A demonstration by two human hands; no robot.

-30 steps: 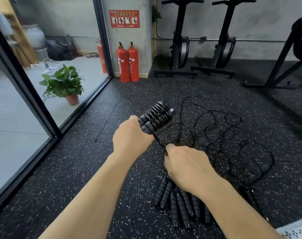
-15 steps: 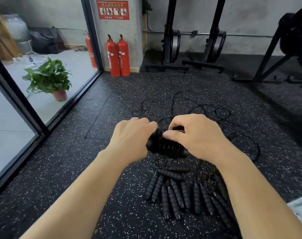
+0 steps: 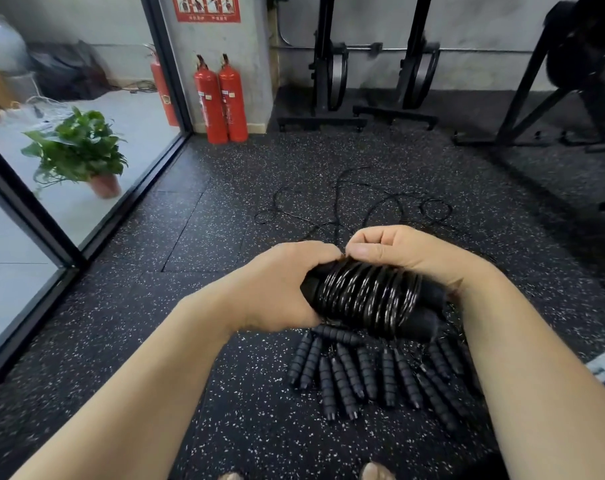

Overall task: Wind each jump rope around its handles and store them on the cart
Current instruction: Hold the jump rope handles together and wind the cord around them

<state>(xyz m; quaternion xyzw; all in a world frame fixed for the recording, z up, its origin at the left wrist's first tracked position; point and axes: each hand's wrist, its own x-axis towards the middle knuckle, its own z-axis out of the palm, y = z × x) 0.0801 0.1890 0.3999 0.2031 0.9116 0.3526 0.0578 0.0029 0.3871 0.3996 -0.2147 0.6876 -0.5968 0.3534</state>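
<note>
Curling round the left end of a black jump rope bundle (image 3: 367,296), the fingers (image 3: 315,252) of the left hand (image 3: 280,285) are gripping its two thick foam grips, which are lying crosswise, held up above the floor. The right hand (image 3: 408,254) is closing over the bundle's far upper edge, its thumb and bent fingers pinching together just beside the left knuckles. It is probably nipping the tail of the thin cord there, though that bit is hidden under the fingertips. Glossy black cord is wrapping the grips in tight turns nearly end to end.

Below the hands, a row of ribbed black foam handles (image 3: 346,372) is lying side by side on the speckled black rubber floor (image 3: 225,237). Loose black cords (image 3: 346,209) are looping across it beyond the knuckles. Farther off, two red fire extinguishers (image 3: 221,98) are standing against a grey pillar, and a green potted plant (image 3: 79,150) is sitting behind the glass at left.
</note>
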